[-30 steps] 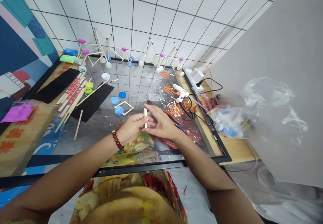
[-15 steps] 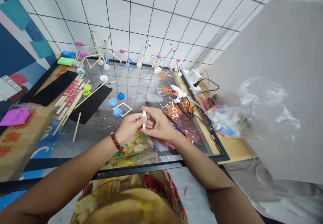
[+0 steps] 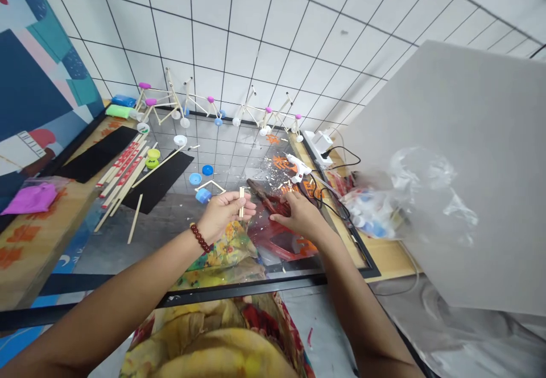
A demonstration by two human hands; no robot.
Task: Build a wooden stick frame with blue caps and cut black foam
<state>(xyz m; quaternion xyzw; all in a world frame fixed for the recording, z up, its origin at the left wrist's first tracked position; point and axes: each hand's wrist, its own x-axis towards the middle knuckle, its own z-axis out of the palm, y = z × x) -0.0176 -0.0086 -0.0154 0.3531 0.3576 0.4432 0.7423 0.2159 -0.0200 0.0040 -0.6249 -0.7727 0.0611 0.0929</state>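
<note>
Short wooden sticks (image 3: 242, 202) stand upright side by side, pinched between the thumb and fingers of my left hand (image 3: 224, 213). My right hand (image 3: 298, 213) is apart from it, to the right, with thumb and fingers spread over the handles of dark pliers (image 3: 262, 193); whether it touches them is unclear. A white glue gun (image 3: 298, 167) lies just beyond my right hand. Near my left fingers sit a bent stick frame (image 3: 212, 183) and a blue cap (image 3: 203, 195).
Stick models with pink and white parts (image 3: 170, 102) line the wall. Long sticks (image 3: 123, 176) and black sheets (image 3: 164, 182) lie left. A power strip (image 3: 318, 148), black cable (image 3: 336, 210) and plastic bag of caps (image 3: 371, 213) are right. Pink clay (image 3: 32, 199) sits far left.
My right hand has left the sticks and moved right, its fingers now apart near the pliers and glue gun. My left hand still holds the sticks. The view has shifted slightly.
</note>
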